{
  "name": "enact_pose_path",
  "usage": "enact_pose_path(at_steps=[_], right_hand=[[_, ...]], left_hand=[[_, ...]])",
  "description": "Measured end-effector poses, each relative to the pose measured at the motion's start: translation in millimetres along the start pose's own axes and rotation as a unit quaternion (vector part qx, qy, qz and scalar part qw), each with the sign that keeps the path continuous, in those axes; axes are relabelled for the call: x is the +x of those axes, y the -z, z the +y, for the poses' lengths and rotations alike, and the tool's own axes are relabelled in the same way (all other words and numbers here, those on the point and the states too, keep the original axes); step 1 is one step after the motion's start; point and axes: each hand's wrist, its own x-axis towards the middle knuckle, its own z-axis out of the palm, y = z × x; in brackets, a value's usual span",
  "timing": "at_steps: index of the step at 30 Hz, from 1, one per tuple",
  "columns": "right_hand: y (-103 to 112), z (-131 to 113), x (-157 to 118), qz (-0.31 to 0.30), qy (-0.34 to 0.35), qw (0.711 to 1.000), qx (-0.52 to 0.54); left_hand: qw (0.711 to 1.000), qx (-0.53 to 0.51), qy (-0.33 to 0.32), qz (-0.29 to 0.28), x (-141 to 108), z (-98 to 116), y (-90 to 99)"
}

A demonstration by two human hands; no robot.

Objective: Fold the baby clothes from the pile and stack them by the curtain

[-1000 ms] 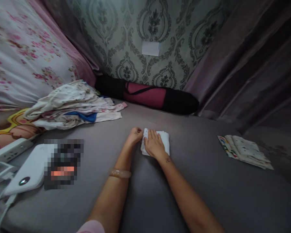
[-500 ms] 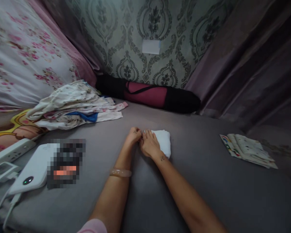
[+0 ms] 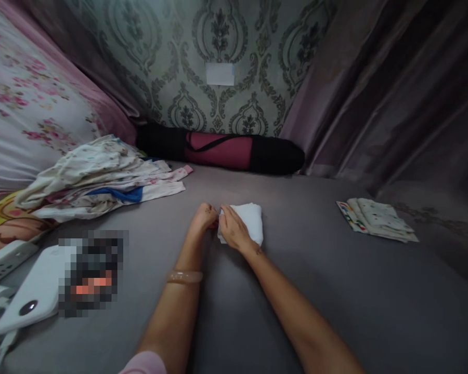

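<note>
A folded white cloth (image 3: 253, 221) lies on the grey sheet in front of me. My right hand (image 3: 234, 227) rests flat across its left part, fingers stretched out and pointing away from me. Beside it, my left hand (image 3: 206, 215) is closed at the cloth's left edge, with its knuckles up. The left fingertips are mostly hidden, but they appear to pinch that edge. A pale bangle (image 3: 184, 277) circles my left forearm.
On the left lie a heap of clothes (image 3: 101, 176), a white power bank (image 3: 35, 291), a power strip (image 3: 8, 262) and a blurred-out object (image 3: 93, 272). Folded patterned cloths (image 3: 378, 219) sit at right. A long black and maroon bag (image 3: 218, 150) lies along the wall.
The view has turned a little to the right, so surroundings appear shifted left. My right hand has moved slightly on the cloth, and more of the cloth's left edge shows between my hands.
</note>
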Motion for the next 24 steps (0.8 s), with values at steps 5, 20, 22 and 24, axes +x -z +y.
enact_pose_path(at_steps=[5,20,22,24], right_hand=[[18.4,19.5,-24.6,0.046,-0.005,0.996,-0.075],[8.7,34.4,-34.4,0.030,-0.030,0.998,-0.037],[12.7,40.9,-31.4,0.040,-0.033,0.998,0.027],[19.2,50.8,-26.7,0.055,-0.058,0.989,0.122]], left_hand=[[0.999,0.035,-0.016,-0.026,-14.1,10.5,-5.3],[0.997,0.028,-0.031,-0.069,-30.4,18.3,-9.7],[0.998,0.020,-0.030,-0.056,-32.2,16.9,-11.3],[0.999,0.029,-0.024,-0.029,-33.1,16.1,-13.9]])
